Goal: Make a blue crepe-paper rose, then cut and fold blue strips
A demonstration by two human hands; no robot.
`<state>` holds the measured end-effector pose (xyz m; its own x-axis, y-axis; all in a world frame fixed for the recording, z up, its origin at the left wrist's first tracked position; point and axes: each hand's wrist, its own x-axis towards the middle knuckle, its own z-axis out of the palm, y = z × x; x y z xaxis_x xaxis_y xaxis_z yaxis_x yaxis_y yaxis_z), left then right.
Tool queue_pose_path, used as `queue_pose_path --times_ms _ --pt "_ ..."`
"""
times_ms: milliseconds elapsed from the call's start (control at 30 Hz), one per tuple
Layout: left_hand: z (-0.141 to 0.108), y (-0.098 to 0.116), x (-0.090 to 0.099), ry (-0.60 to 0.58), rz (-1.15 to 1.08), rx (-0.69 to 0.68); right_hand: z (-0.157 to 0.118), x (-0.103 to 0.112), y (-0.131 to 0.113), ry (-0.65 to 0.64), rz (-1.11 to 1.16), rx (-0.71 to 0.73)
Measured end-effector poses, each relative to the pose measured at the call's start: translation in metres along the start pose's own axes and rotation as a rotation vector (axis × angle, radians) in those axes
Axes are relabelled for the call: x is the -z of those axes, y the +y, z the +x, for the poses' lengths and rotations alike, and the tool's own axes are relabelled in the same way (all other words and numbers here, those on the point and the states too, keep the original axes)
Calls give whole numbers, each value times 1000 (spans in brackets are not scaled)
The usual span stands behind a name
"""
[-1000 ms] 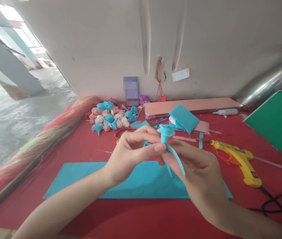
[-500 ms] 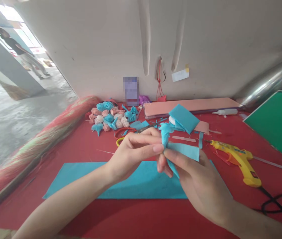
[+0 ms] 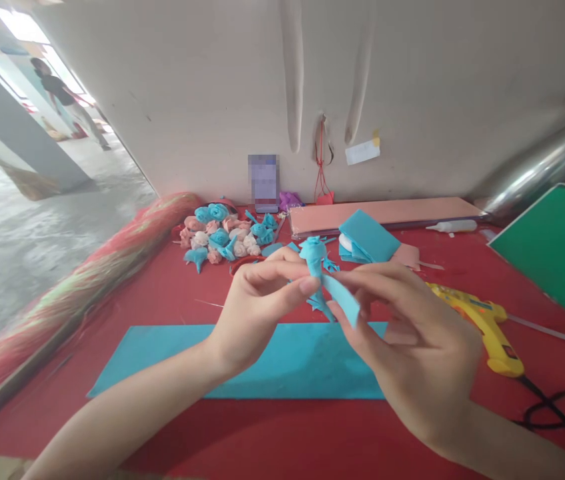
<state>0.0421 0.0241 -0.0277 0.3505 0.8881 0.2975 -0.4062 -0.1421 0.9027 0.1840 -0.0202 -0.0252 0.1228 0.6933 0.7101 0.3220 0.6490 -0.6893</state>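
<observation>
Head view shows the left hand (image 3: 256, 303) pinching a blue paper rose (image 3: 313, 251) whose strip (image 3: 343, 301) has swung toward five o'clock, still unwound, the right hand's (image 3: 415, 343) hold on it unclear.

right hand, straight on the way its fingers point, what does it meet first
Probably the blue paper flower, pinched in the left hand; depth is unclear, so they may already touch.

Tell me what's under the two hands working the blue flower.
A long, flat, paper-like blue sheet lies below the bare left hand and bare right hand, on the red tabletop. Whatever both hands cover, including its right end, cannot be seen.
</observation>
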Motion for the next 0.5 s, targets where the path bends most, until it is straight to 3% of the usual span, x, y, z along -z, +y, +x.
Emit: queue_pose_path --times_ms 233,500 --pt "-1 -2 -1 68 24 -24 -2 1 3 25 -45 103" --pt "-1 -1 -3 23 31 27 0 -1 2 -5 22 13"
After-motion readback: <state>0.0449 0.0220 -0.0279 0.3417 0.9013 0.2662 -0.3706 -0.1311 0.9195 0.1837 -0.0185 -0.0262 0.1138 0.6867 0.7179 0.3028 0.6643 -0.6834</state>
